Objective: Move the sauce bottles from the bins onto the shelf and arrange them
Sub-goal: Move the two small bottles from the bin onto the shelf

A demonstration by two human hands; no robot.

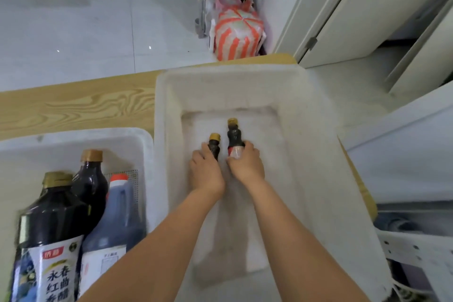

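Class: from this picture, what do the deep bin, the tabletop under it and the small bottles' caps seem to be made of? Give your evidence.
Deep bin: likely matte white plastic, with moulded rounded corners. Tabletop: wood or wood-look laminate, showing printed-looking grain. Bottle caps: gold-coloured, probably plastic; too small to confirm.

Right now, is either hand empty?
No, the left hand grips one small bottle and the right hand grips the other bottle.

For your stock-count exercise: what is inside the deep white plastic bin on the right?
The deep white plastic bin holds two small dark sauce bottles with gold caps, one gripped by the left hand, one by the right hand. The forearms cover part of its floor.
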